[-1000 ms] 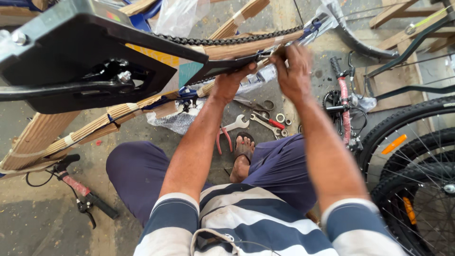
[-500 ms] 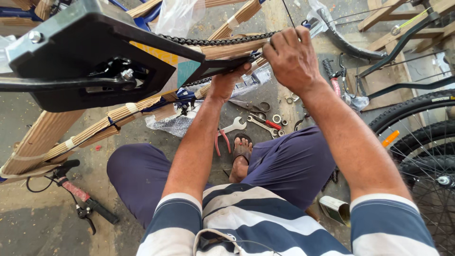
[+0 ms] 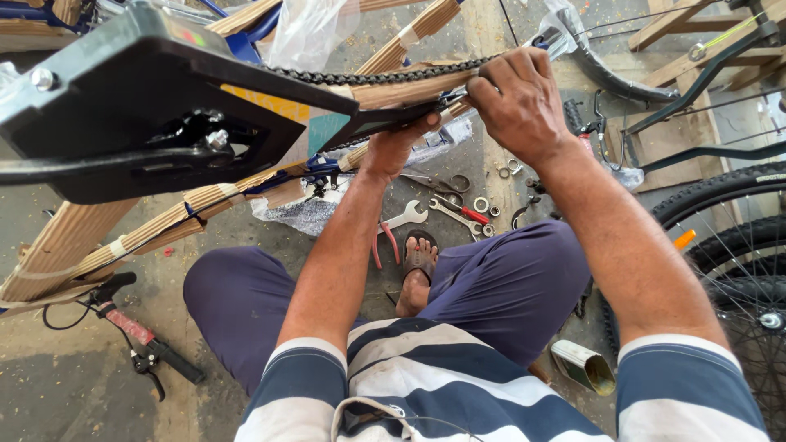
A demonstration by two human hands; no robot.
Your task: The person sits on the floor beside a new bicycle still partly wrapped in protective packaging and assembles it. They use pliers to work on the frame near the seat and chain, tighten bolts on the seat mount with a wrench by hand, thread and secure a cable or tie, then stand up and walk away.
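Head view: the right hand (image 3: 520, 102) has slid along and now pinches the bicycle chain (image 3: 385, 76), while the left hand (image 3: 397, 143) stays clamped on the cardboard-wrapped frame tube (image 3: 409, 92) just below that chain.

Concrete floor (image 3: 74, 385), spanners (image 3: 407, 218), washers (image 3: 481, 204), pliers (image 3: 379, 245), brake lever (image 3: 139, 336), small tin (image 3: 583, 367)

- Left hand (image 3: 393, 147): fingers tucked out of sight under the black flat metal chain guard (image 3: 164, 106).
- Black spoked bicycle wheel (image 3: 737, 270) runs off the right edge.
- Small silver washers on the floor (image 3: 491, 205): too tiny to tell apart.
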